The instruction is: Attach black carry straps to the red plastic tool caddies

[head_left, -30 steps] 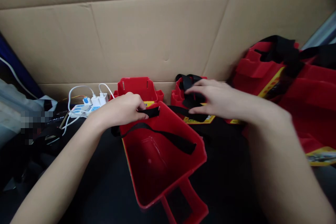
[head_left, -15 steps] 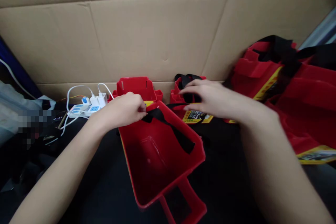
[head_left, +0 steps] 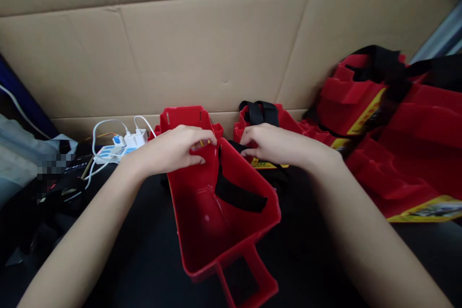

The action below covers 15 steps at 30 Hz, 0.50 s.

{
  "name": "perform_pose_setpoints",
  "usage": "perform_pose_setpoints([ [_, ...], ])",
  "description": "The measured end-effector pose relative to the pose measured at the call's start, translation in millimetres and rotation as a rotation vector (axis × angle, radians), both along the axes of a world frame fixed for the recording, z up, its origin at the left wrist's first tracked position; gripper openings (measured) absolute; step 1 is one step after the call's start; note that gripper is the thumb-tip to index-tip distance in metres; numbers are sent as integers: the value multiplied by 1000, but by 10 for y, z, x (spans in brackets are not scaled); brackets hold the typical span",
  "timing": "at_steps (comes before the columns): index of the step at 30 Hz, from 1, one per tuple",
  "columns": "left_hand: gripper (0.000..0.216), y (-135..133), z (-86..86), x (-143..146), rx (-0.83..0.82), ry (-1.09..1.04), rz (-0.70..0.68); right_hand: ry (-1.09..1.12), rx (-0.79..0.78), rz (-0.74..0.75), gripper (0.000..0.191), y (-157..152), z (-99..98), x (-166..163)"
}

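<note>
Your left hand (head_left: pixel 176 147) curls over the far rim of the red plastic holder (head_left: pixel 220 216), fingers bent and pinched on that thin, glossy edge beside the point where the black strap (head_left: pixel 236 192) meets it. Your right hand (head_left: pixel 276 144) sits just across the same far corner, fingers folded down against the rim and the strap's upper end; whether it truly pinches the webbing you cannot tell. That strap is flat woven tape, matte, drooping in a loop inside the holder's smooth, wedge-shaped hollow. An open rectangular frame juts from the holder's near end. It rests on a dark tabletop (head_left: pixel 144 260), near the middle. Behind it stand more red holders (head_left: pixel 187 120), and a pile of red pieces (head_left: pixel 397 154) with yellow labels fills the right side. A white power strip (head_left: pixel 111 149) with cables lies left, against the creased cardboard wall (head_left: pixel 216 48).
</note>
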<state>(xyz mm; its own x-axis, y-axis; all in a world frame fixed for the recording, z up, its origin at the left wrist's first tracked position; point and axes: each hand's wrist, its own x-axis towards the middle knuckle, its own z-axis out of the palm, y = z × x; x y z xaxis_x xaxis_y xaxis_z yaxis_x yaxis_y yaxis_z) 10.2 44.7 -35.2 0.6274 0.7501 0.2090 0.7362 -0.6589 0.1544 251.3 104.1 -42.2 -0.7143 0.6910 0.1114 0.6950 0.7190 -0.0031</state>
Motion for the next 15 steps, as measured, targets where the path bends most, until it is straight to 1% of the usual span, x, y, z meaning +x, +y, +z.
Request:
perform_pose_setpoints([
  [2,29,15,-12,27,52,-37,-92,15,-27,40,13,-53,-14,-102],
  [4,26,34,-31,49,96,-66,-151,61,-9,89,18,-92,-20,-188],
  [6,27,63,-67,62,133,-72,-140,89,32,147,18,-111,-16,-239],
  [8,27,107,-117,63,164,-64,-81,66,74,148,16,-103,-6,-241],
  [10,23,158,-167,55,169,-52,-40,6,100,39,17,-69,7,-191],
  [12,21,193,-195,43,156,-46,-45,-66,119,-137,17,-24,22,-113],
  [13,21,198,-194,37,152,-43,-54,-87,121,-201,18,-6,29,-77],
  [14,21,192,-183,32,149,-36,-55,-89,120,-223,18,4,34,-53],
  [15,21,176,-162,27,145,-24,-44,-70,115,-196,18,6,36,-44],
])
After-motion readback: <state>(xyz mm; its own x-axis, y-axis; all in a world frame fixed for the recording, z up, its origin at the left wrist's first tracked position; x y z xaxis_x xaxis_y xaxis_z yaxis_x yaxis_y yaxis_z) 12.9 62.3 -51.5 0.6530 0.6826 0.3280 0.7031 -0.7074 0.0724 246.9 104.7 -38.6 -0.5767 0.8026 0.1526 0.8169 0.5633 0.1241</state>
